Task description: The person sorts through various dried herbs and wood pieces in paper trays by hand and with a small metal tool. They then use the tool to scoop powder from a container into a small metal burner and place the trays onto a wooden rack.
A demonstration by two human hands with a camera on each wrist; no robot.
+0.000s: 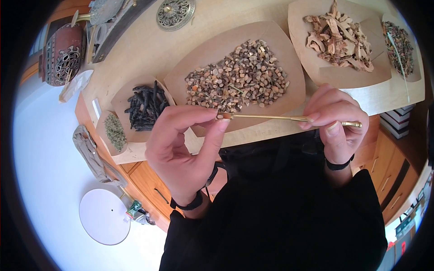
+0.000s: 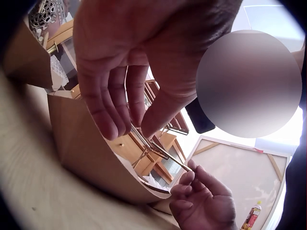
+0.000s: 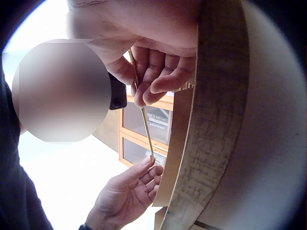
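Between both hands a slender brass tool (image 1: 262,117) lies nearly level above the table's near edge. My left hand (image 1: 181,147) pinches its flattened end between thumb and index finger; small brownish bits show at the fingertips. The right hand (image 1: 337,118) grips the ringed handle end with thumb and curled fingers. In the right wrist view, the thin shaft (image 3: 147,127) runs from the right fingers down to the left hand (image 3: 122,196). Just beyond the tool, a kraft-paper tray (image 1: 181,83) holds a heap of small chopped brown pieces (image 1: 244,77).
More paper trays hold dark sticks (image 1: 147,101), dried green herb (image 1: 115,131), pale woody slices (image 1: 343,40) and a mixed dried herb (image 1: 398,49). An ornate metal lid (image 1: 175,13) lies at the back. A reddish pierced pot (image 1: 63,54) and a round white stool (image 1: 104,217) stand left.
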